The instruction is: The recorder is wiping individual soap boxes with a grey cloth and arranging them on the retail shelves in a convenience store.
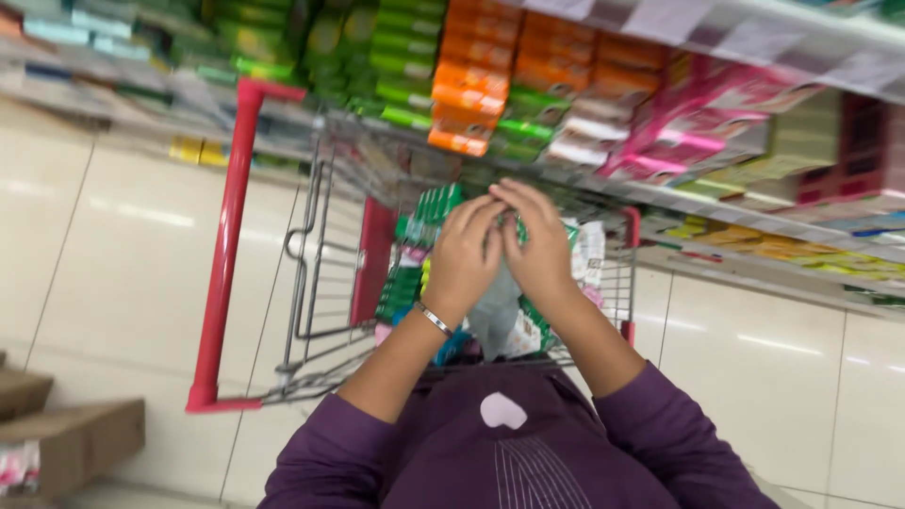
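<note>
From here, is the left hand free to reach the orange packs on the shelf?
Probably not at once: the left hand and right hand hold a pale bag over the cart, which stands before the orange packs.

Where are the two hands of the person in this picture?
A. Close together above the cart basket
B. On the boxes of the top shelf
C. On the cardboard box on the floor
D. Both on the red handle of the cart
A: the left hand and right hand meet over the shopping cart, away from its red handle.
</note>
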